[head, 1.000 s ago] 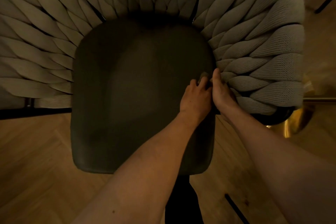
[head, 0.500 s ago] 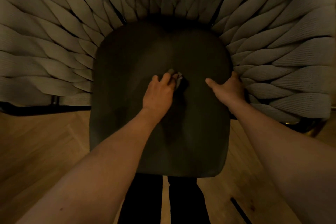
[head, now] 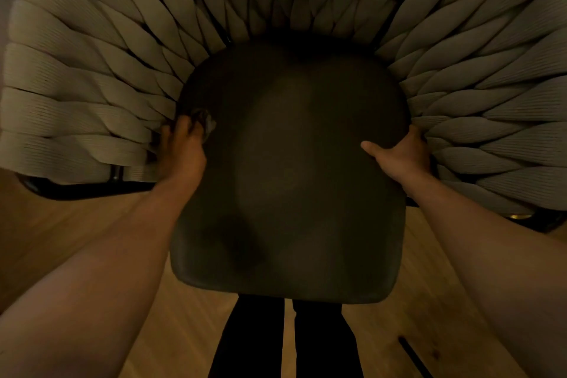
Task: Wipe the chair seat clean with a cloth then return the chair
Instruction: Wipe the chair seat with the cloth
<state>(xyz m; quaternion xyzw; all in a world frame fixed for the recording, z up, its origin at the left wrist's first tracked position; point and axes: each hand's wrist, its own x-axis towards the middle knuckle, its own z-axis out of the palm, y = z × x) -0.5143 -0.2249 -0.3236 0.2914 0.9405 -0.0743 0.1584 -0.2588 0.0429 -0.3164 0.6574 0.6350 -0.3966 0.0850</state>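
Pressing a bunched cloth [head: 205, 120] at the seat's [head: 288, 169] left edge, left hand [head: 184, 147] grips it; right hand [head: 402, 156] clasps the opposite edge.

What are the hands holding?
The left hand presses a bunched cloth under its fingertips; the right hand grips the seat at its right edge.
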